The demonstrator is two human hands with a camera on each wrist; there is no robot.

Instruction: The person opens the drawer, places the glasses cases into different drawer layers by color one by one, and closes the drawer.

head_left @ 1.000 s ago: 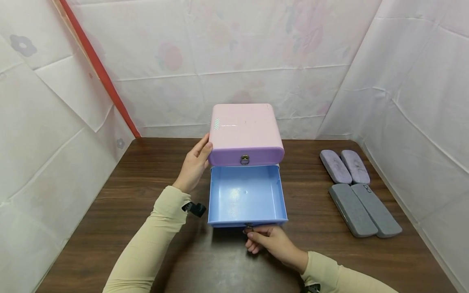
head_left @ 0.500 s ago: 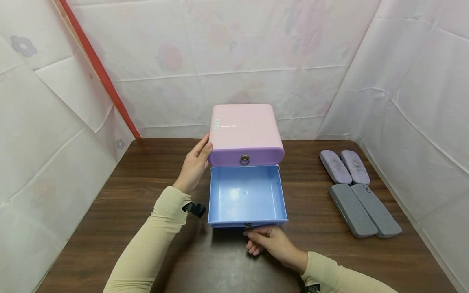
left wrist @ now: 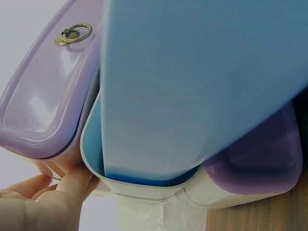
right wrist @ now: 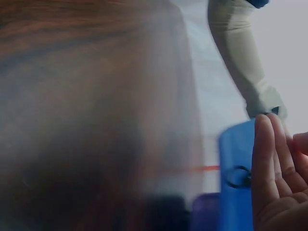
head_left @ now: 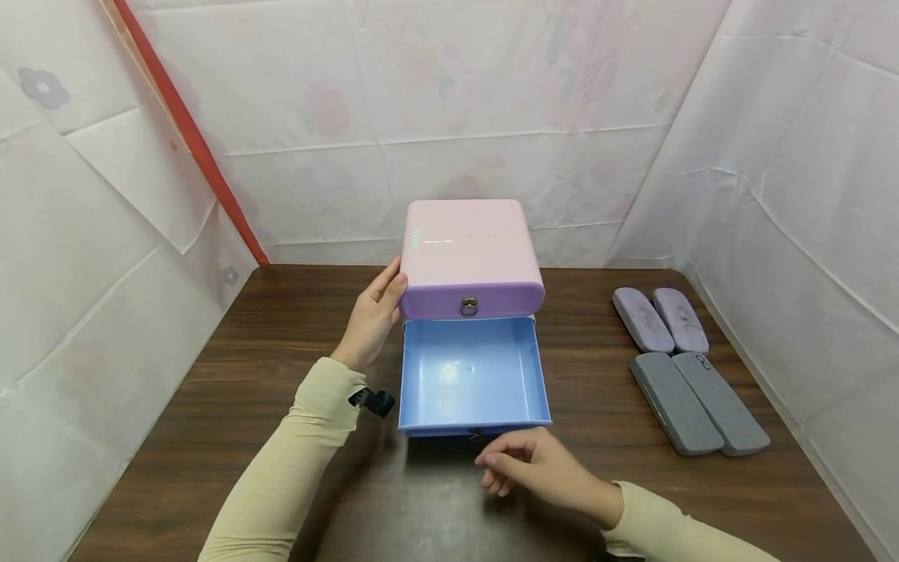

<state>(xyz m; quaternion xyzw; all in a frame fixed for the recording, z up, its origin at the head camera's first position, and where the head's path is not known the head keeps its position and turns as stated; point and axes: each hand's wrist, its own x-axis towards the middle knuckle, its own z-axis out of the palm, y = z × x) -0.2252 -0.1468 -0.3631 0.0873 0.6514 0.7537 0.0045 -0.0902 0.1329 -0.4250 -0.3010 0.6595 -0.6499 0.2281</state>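
A small drawer cabinet with a pink top (head_left: 467, 238) stands on the table. Its upper purple drawer (head_left: 502, 300) is closed, while the blue drawer (head_left: 463, 375) below is pulled far out and has nothing in it. The left wrist view shows another purple drawer (left wrist: 260, 159) at the bottom, closed. My left hand (head_left: 368, 320) rests against the cabinet's left side near its upper front corner. Just right of the blue drawer's ring pull (head_left: 475, 432), my right hand (head_left: 541, 472) hangs with loosely bent fingers and holds nothing. The right wrist view shows its fingers (right wrist: 264, 159) near that front.
Two lilac glasses cases (head_left: 642, 320) and two longer grey cases (head_left: 677, 402) lie side by side at the right of the dark wooden table (head_left: 281, 312). White printed cloth (head_left: 449, 101) hangs behind and along both sides.
My right hand has let go of the ring pull and moved slightly right, away from it. The left hand and the pulled-out drawer have stayed in place.
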